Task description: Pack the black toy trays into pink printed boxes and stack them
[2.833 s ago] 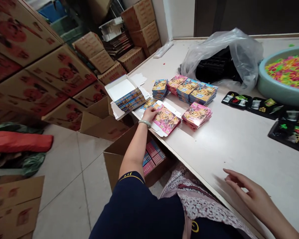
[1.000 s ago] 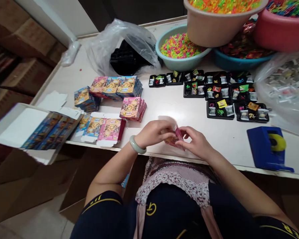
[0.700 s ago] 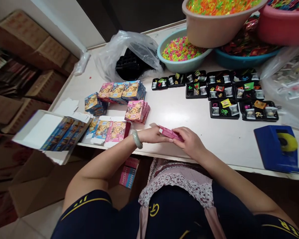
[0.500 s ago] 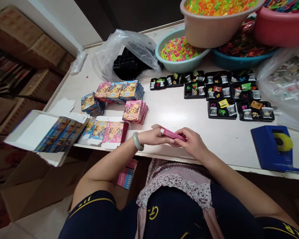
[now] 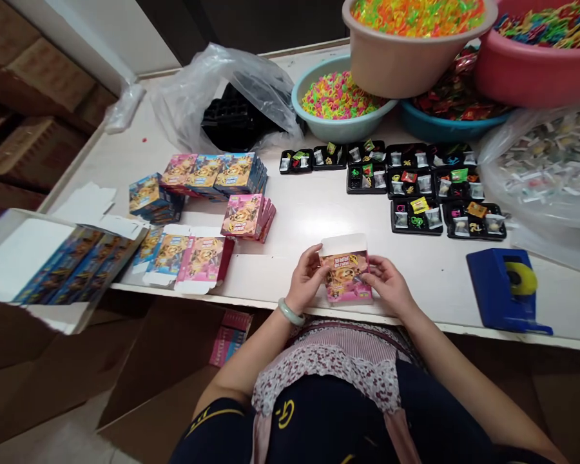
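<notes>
A pink printed box (image 5: pixel 347 274) is held upright at the table's front edge, its white top flap standing up and its picture facing me. My left hand (image 5: pixel 308 277), above a pale green bangle, grips the box's left side with the thumb on the front. On the opposite side my right hand (image 5: pixel 389 283) grips it too, thumb across the printed front. To the left of my hands stands a stack of pink boxes (image 5: pixel 242 214). Unclosed pink and blue boxes, among them a pink one (image 5: pixel 203 259), lie along the front edge.
Several filled black trays (image 5: pixel 415 216) stand in rows beyond my hands. A blue tape dispenser (image 5: pixel 500 290) is at right. Behind are a light blue basin (image 5: pixel 345 119) of small rings, other tubs and a plastic bag (image 5: pixel 222 71). A white carton (image 5: pixel 38 258) holds blue boxes.
The pink box has gone from flat and edge-on to opened out, with its front turned to me. My left hand now grips its left side. The view has shifted slightly.
</notes>
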### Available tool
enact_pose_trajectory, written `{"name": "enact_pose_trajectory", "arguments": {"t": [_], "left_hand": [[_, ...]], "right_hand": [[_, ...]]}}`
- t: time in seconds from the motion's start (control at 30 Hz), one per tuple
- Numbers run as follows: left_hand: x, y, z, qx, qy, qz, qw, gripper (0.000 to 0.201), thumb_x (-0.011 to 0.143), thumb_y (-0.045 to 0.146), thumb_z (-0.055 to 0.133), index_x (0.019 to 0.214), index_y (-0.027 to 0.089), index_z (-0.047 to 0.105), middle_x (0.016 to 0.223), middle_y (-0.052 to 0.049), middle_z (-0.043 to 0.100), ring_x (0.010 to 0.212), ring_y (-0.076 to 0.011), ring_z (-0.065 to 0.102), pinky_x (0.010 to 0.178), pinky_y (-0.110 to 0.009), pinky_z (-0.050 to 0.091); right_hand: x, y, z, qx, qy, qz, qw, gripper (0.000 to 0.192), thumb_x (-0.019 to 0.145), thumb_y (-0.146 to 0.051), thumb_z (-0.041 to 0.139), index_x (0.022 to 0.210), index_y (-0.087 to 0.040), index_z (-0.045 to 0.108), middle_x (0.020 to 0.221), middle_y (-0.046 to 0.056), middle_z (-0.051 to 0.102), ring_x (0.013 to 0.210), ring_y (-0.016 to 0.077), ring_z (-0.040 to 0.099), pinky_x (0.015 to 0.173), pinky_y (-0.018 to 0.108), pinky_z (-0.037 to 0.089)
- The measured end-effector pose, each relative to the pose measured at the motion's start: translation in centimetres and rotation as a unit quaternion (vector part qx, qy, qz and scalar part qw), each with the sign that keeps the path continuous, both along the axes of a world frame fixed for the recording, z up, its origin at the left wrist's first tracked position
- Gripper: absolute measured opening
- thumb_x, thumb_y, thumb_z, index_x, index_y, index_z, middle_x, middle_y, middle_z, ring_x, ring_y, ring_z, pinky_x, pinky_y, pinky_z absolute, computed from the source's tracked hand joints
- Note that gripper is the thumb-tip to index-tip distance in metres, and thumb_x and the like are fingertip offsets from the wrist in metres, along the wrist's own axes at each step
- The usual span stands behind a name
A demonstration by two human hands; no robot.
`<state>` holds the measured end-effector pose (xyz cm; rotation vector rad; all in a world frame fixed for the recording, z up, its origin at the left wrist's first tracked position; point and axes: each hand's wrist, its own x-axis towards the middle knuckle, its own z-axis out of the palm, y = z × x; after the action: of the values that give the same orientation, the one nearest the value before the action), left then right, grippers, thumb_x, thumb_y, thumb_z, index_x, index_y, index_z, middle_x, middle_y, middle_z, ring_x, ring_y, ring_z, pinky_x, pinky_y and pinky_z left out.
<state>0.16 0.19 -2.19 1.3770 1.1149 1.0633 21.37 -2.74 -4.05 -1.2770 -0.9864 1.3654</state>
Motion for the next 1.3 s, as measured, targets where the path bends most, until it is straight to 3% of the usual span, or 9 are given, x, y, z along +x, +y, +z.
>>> {"name": "enact_pose_trajectory", "arguments": {"t": [0.13, 0.23, 0.37, 0.47, 0.63, 0.77, 0.97, 1.17, 1.3], "left_hand": [[0.9, 0.4, 0.6, 0.038, 0.033, -0.023, 0.998, 0.045, 0.085, 0.034, 0.064, 0.127, 0.021, 0.054, 0.111, -0.008, 0.059, 0.096, -0.0152, 0.059, 0.083, -0.028, 0.052], [1.0, 0.9, 1.9, 0.079, 0.072, -0.059, 0.993, 0.034, 0.087, 0.034, 0.062, 0.118, 0.02, 0.062, 0.109, -0.009, 0.058, 0.1, -0.017, 0.057, 0.082, -0.029, 0.052], [1.4, 0.8, 2.8, 0.103, 0.103, -0.068, 0.987, 0.023, 0.091, 0.033, 0.055, 0.102, 0.017, 0.066, 0.099, -0.008, 0.06, 0.095, -0.0171, 0.057, 0.083, -0.032, 0.05], [2.0, 0.9, 3.0, 0.11, 0.114, -0.051, 0.986, 0.025, 0.092, 0.034, 0.052, 0.081, 0.016, 0.066, 0.086, -0.006, 0.061, 0.085, -0.016, 0.058, 0.08, -0.031, 0.05], [2.3, 1.4, 3.5, 0.092, 0.073, -0.051, 0.992, 0.025, 0.091, 0.03, 0.055, 0.112, 0.018, 0.062, 0.094, -0.005, 0.068, 0.083, -0.0137, 0.063, 0.076, -0.027, 0.051], [2.4, 1.3, 4.1, 0.108, 0.074, -0.098, 0.987, 0.018, 0.085, 0.032, 0.064, 0.093, 0.016, 0.067, 0.095, -0.007, 0.07, 0.089, -0.0165, 0.065, 0.08, -0.029, 0.052], [3.3, 1.0, 4.7, -0.003, 0.042, -0.021, 0.999, 0.017, 0.081, 0.031, 0.067, 0.082, 0.014, 0.063, 0.076, -0.002, 0.063, 0.064, -0.0097, 0.055, 0.059, -0.022, 0.046], [0.9, 1.3, 4.8, 0.071, -0.001, -0.216, 0.974, 0.012, 0.086, 0.024, 0.064, 0.094, 0.016, 0.068, 0.108, -0.01, 0.067, 0.101, -0.0172, 0.064, 0.087, -0.031, 0.053], [0.4, 1.1, 3.9, 0.14, 0.016, -0.19, 0.971, 0.019, 0.085, 0.018, 0.065, 0.103, 0.019, 0.067, 0.105, -0.009, 0.067, 0.1, -0.0155, 0.064, 0.085, -0.029, 0.055]], "right_hand": [[1.3, 0.3, 1.1, 0.1, -0.07, -0.018, 0.992, 0.054, 0.079, -0.039, 0.068, 0.127, -0.027, 0.049, 0.124, 0.009, 0.059, 0.101, 0.0185, 0.064, 0.088, 0.037, 0.054], [2.3, 0.6, 2.0, 0.111, -0.15, 0.01, 0.982, 0.039, 0.084, -0.04, 0.063, 0.119, -0.025, 0.059, 0.112, 0.007, 0.065, 0.089, 0.0177, 0.065, 0.082, 0.035, 0.055], [2.8, 0.5, 3.0, 0.173, -0.218, 0.056, 0.959, 0.023, 0.089, -0.039, 0.056, 0.103, -0.024, 0.068, 0.103, 0.008, 0.067, 0.098, 0.0218, 0.063, 0.087, 0.04, 0.054], [2.5, 0.7, 3.6, 0.169, -0.228, 0.024, 0.958, 0.02, 0.089, -0.039, 0.055, 0.091, -0.024, 0.068, 0.101, 0.008, 0.065, 0.103, 0.0233, 0.061, 0.084, 0.039, 0.054], [2.6, 1.3, 4.4, 0.089, -0.116, 0.034, 0.989, 0.027, 0.084, -0.042, 0.061, 0.104, -0.024, 0.06, 0.094, 0.005, 0.062, 0.088, 0.0182, 0.062, 0.06, 0.027, 0.054], [2.8, 1.3, 5.6, 0.133, -0.172, 0.095, 0.971, 0.016, 0.084, -0.037, 0.062, 0.087, -0.022, 0.062, 0.096, 0.006, 0.061, 0.093, 0.0189, 0.059, 0.067, 0.028, 0.054], [1.9, 1.5, 6.4, 0.077, -0.17, 0.06, 0.981, 0.021, 0.083, -0.04, 0.063, 0.083, -0.02, 0.063, 0.081, 0.002, 0.063, 0.072, 0.0152, 0.06, 0.059, 0.027, 0.052], [3.0, 0.2, 6.4, 0.184, -0.223, 0.112, 0.951, 0.016, 0.087, -0.037, 0.063, 0.093, -0.022, 0.066, 0.097, 0.006, 0.066, 0.093, 0.0198, 0.063, 0.07, 0.032, 0.056], [3.3, -0.8, 5.5, 0.287, -0.278, 0.096, 0.912, 0.019, 0.09, -0.024, 0.059, 0.109, -0.026, 0.064, 0.107, 0.007, 0.064, 0.101, 0.0201, 0.062, 0.085, 0.039, 0.056]]}}
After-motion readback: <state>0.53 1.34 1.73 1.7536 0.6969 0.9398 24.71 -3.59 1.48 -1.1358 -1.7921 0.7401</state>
